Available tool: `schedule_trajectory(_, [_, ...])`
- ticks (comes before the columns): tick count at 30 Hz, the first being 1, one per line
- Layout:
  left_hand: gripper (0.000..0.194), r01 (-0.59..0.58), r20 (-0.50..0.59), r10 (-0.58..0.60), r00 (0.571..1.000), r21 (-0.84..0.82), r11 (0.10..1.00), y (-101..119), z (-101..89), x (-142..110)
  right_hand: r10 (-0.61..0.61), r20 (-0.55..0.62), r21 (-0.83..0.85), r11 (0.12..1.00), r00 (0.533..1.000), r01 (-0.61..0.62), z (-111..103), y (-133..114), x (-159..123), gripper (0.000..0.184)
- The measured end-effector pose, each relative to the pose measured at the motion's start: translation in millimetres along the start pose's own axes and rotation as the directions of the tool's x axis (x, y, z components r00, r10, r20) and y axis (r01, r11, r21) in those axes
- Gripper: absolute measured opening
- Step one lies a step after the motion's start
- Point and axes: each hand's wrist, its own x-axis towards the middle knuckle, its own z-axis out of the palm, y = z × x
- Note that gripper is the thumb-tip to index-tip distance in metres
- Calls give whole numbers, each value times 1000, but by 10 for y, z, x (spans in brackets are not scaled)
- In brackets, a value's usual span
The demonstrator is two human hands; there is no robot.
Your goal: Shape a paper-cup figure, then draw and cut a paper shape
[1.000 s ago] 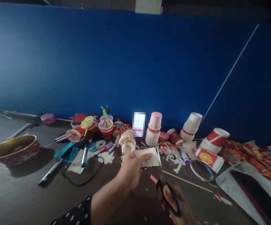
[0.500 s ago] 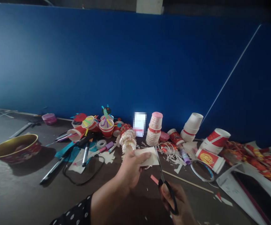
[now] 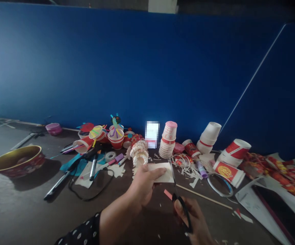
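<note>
My left hand (image 3: 142,187) pinches a small cream piece of paper (image 3: 164,172), thumb on top, held above the dark table. My right hand (image 3: 194,221) grips black-handled scissors (image 3: 179,200), fingers through the loops. The blades point up and away, their tips at the right edge of the paper. Just beyond the paper stands a white and red fringed paper-cup craft (image 3: 138,151). A small pink scrap (image 3: 167,194) lies on the table between my hands.
Stacks of paper cups (image 3: 168,139) and tipped cups (image 3: 232,160) line the blue wall (image 3: 137,68). Decorated cups (image 3: 115,137), markers, a tape roll (image 3: 109,156) and a black cable lie left. A gold-rimmed bowl (image 3: 14,161) sits far left. A thin stick (image 3: 203,198) and red patterned paper lie right.
The scissor handles have drawn closer together and the blades have closed along the paper's right edge. My left hand keeps the paper nearly still.
</note>
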Motion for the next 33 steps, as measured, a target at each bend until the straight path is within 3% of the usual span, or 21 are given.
schedule_trajectory(7, [23, 12, -2, -12, 1000, 42, 999, 15, -21, 8, 68, -67, 4, 998, 995, -68, 2, 88, -2, 51])
schedule_trajectory(13, [27, 28, -34, -27, 999, 42, 999, 7, -22, 10, 29, -99, 77, 997, 995, -21, 48, 103, -12, 49])
schedule_trajectory(26, [22, 47, -62, -45, 997, 40, 998, 26, -34, 27, 21, 13, 60, 998, 1000, -22, 63, 0, -13, 49])
schedule_trajectory(33, [21, 70, -50, -66, 997, 89, 994, 11, -26, 17, 44, 17, 89, 995, 999, -46, 56, -3, -7, 50])
